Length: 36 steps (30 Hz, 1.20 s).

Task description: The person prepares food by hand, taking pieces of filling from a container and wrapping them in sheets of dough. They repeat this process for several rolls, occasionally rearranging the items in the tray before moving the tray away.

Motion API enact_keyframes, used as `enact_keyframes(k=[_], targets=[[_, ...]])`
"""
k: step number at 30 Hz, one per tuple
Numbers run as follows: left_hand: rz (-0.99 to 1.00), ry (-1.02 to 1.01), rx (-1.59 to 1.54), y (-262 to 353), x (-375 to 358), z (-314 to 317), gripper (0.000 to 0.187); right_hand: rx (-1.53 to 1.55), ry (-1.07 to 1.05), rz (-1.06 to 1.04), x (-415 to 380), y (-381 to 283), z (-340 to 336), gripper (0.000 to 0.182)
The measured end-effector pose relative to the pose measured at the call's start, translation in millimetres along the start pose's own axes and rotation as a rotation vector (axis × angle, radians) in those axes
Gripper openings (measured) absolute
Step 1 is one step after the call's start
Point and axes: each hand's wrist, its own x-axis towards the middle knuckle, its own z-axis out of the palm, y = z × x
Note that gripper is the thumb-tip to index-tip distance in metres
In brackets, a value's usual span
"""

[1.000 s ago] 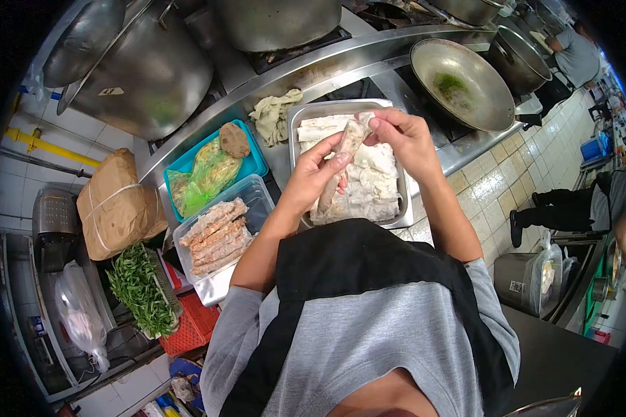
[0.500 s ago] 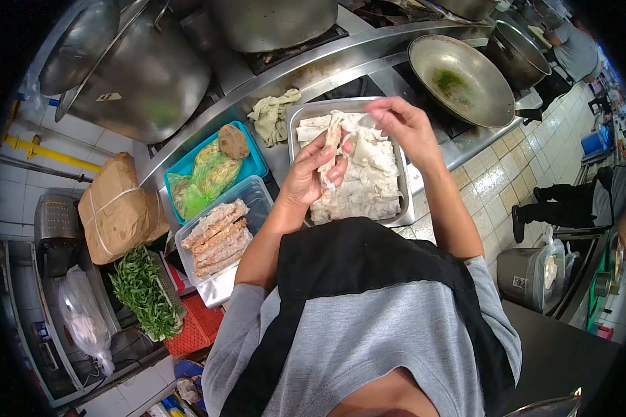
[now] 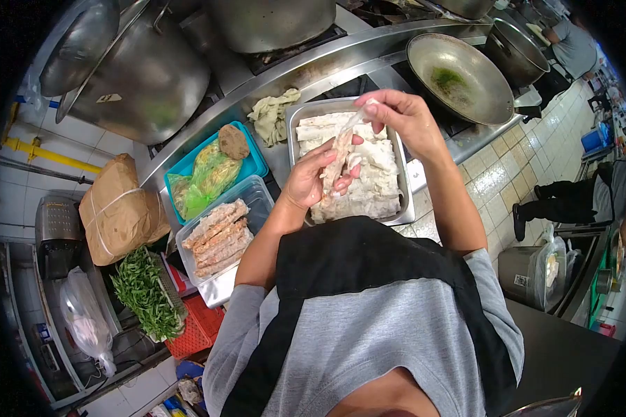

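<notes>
My left hand [image 3: 309, 174] is wrapped round a pale, slender food roll [image 3: 339, 154], held tilted above a steel tray [image 3: 407, 203]. From the roll's upper end a strip of clear plastic film [image 3: 357, 121] stretches up to my right hand [image 3: 409, 124], whose thumb and fingers pinch it. Under both hands, the tray holds several whitish rolls [image 3: 372, 187] and crumpled pale wrapping; my hands hide part of them. To the left, a clear plastic tub [image 3: 259, 201] contains several pinkish-brown rolls [image 3: 219, 240] lying side by side.
Behind the tub sits a blue tray [image 3: 263, 164] with green-bagged food. A cloth [image 3: 275, 115] lies by the steel tray. A wok [image 3: 459, 80] and large pots [image 3: 142, 76] stand on the stove. Greens [image 3: 142, 288] and a paper parcel [image 3: 122, 208] are at left. Other people stand at right.
My right hand has shifted slightly, and the film between it and the roll is now drawn out into a taut strip. My left hand keeps its grip on the roll.
</notes>
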Motion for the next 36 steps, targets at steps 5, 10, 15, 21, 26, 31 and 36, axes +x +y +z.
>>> enact_keyframes(k=[5,10,15,21,26,31,36], targets=[[0.097,-0.039,0.022,-1,7,0,0.056,-0.163,0.158,-0.102,1,14,-14,0.03],[0.124,0.042,-0.016,2,8,10,0.06,-0.692,0.008,-0.208,-24,-11,7,0.028],[0.127,0.044,-0.022,-1,6,21,0.062,-0.579,0.089,-0.231,-23,10,3,0.017],[0.174,0.112,0.216,-6,3,33,0.057,-0.426,0.074,-0.1,-19,0,0,0.018],[0.205,0.228,0.366,-15,7,46,0.055,-0.212,-0.08,-0.043,-15,1,0,0.019],[0.205,0.316,0.443,-24,10,48,0.055,-0.026,-0.095,-0.012,-9,7,-16,0.013],[0.277,0.36,0.382,-28,10,41,0.053,0.319,0.064,-0.077,2,21,-34,0.009]])
